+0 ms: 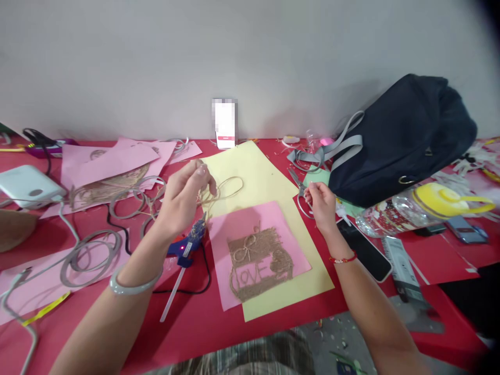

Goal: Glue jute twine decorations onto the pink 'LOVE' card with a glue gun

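One pink card (273, 211) on yellow sheet (261, 172), near side. Left hand (184, 197): fingers curled near twine (228, 196), grasp indeterminable. Right hand (322, 205): fingers bent beside scissors (301, 188), grasp indeterminable.

The one camera sits on the person's head, facing forward and down over the red table (195, 320) to the pale wall (136, 62) beyond. From where I stand it looks in from near, just above the work: the left hand (182, 195) and right hand (322, 205) fall around mid-view, their forearms (111, 325) enter from below, and plaid cloth (250, 357) shows along the bottom edge.
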Tool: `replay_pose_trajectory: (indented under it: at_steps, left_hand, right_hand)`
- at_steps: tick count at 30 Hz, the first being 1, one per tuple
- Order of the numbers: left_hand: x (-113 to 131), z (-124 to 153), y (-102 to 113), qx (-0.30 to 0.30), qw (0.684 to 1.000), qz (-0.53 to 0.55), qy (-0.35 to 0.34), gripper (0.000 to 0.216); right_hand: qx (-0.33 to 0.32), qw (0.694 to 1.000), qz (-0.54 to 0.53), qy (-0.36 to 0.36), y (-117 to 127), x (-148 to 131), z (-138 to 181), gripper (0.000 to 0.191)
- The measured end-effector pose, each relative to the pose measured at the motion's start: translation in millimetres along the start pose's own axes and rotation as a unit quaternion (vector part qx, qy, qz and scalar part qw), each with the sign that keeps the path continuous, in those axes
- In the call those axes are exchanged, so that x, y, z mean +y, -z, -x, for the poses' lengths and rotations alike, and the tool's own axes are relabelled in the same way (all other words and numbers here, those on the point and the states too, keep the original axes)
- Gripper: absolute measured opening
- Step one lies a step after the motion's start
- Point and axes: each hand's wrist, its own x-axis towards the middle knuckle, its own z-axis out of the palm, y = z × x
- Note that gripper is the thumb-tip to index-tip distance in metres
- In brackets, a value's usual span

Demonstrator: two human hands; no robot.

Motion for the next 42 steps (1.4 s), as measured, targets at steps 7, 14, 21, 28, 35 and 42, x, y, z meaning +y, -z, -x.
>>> replay_pose_trajectory:
  at_steps: [7, 14, 21, 28, 35, 42]
  left_hand:
    - [18, 2, 2, 0.045, 0.998, 0.014, -0.035, 0.058]
    - [9, -13, 21, 0.123, 0.987, 0.094, -0.048, 0.052]
    - [10, -17, 22, 0.101, 0.983, 0.153, -0.004, 0.05]
    - [16, -5, 19, 0.074, 0.992, 0.101, -0.022, 0.057]
    - [11, -8, 18, 0.105, 0.987, 0.12, -0.011, 0.054]
    - [9, -13, 36, 0.133, 0.986, 0.103, -0.005, 0.023]
  right_hand:
    - [0.005, 0.997, 0.071, 0.02, 6, -1, 0, 0.046]
    - [-0.013, 0.998, 0.062, 0.008, 8, 8, -3, 0.045]
    - [-0.003, 0.998, 0.066, 0.011, 10, 14, -4, 0.041]
    - [-0.01, 0.998, 0.061, 0.003, 9, 14, -4, 0.042]
    - [-0.004, 0.997, 0.076, 0.013, 11, 11, -5, 0.044]
    - [-0.005, 0.997, 0.072, 0.007, 11, 10, -6, 0.044]
